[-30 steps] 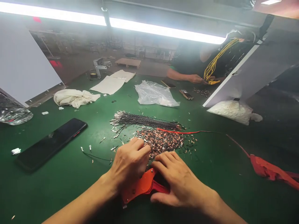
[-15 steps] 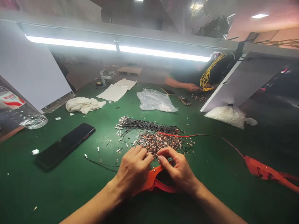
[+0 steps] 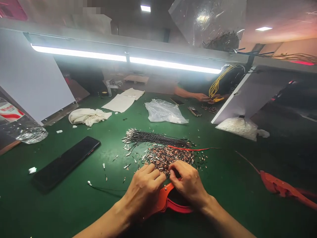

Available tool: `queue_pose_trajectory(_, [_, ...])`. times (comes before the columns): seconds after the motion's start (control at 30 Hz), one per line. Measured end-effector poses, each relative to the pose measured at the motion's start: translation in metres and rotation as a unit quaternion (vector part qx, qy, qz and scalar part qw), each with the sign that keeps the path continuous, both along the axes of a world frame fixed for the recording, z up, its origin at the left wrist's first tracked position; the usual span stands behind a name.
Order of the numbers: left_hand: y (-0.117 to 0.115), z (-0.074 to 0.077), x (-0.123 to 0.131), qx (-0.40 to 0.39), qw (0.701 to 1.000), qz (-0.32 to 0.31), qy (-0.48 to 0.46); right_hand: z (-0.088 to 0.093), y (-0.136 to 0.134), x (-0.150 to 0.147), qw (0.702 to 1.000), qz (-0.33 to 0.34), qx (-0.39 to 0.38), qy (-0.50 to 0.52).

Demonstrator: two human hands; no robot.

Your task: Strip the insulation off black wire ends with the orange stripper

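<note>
My left hand (image 3: 146,186) is closed, knuckles up, low in the middle of the view. A thin black wire (image 3: 109,189) with a pale terminal at its far end runs out from it to the left. Close by on the right, my right hand (image 3: 189,183) has thumb and forefinger pinched; what is between them is too small to make out. An orange-handled hand tool (image 3: 165,195) lies beneath both hands, its working end hidden. Just beyond the fingers spreads a pile of short copper-ended wire pieces (image 3: 170,157). Behind it lies a bundle of black wires (image 3: 156,137) with terminals.
A phone (image 3: 68,162) and a bottle (image 3: 27,129) lie left. Cloth (image 3: 89,116), papers (image 3: 123,99) and a plastic bag (image 3: 164,110) sit farther back. Another orange tool (image 3: 282,186) is at right. A co-worker's hand (image 3: 201,97) is across the table, near yellow wires (image 3: 216,82).
The view has shifted slightly, so the table things sit lower. My right fingers have curled in and closed more tightly. The left hand keeps its grip beside the orange tool.
</note>
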State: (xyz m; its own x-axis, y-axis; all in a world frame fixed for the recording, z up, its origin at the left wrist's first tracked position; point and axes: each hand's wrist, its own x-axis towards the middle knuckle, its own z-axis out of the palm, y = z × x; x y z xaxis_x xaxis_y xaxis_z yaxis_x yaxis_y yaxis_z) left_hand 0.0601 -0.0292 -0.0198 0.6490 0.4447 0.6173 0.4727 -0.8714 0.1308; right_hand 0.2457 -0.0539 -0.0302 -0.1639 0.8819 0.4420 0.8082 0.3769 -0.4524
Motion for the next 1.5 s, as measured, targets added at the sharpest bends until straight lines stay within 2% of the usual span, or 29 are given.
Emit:
queue_pose_trajectory(0.23, [0.001, 0.001, 0.002, 0.015, 1.000, -0.001, 0.000, 0.001, 0.000, 0.002, 0.997, -0.034, 0.047, -0.042])
queue_pose_trajectory(0.63, [0.001, -0.008, 0.006, 0.023, 1.000, -0.006, 0.001, -0.009, 0.003, -0.004, 0.992, -0.081, 0.093, -0.039])
queue_pose_trajectory(0.87, [-0.002, -0.002, 0.000, 0.025, 1.000, -0.006, -0.016, -0.005, 0.008, 0.018, 0.985, -0.142, 0.101, 0.003])
queue_pose_trajectory(1.1, [-0.006, 0.007, -0.006, 0.032, 0.998, 0.045, -0.024, 0.004, 0.008, 0.012, 0.994, -0.024, 0.085, 0.064])
queue_pose_trajectory(1.27, [-0.005, 0.007, -0.009, 0.010, 0.998, 0.069, -0.010, 0.004, 0.009, 0.011, 0.993, 0.002, 0.056, 0.099])
queue_pose_trajectory(1.5, [-0.005, 0.012, -0.009, 0.003, 0.998, 0.061, -0.026, 0.015, 0.006, 0.017, 0.994, 0.056, 0.037, 0.091])
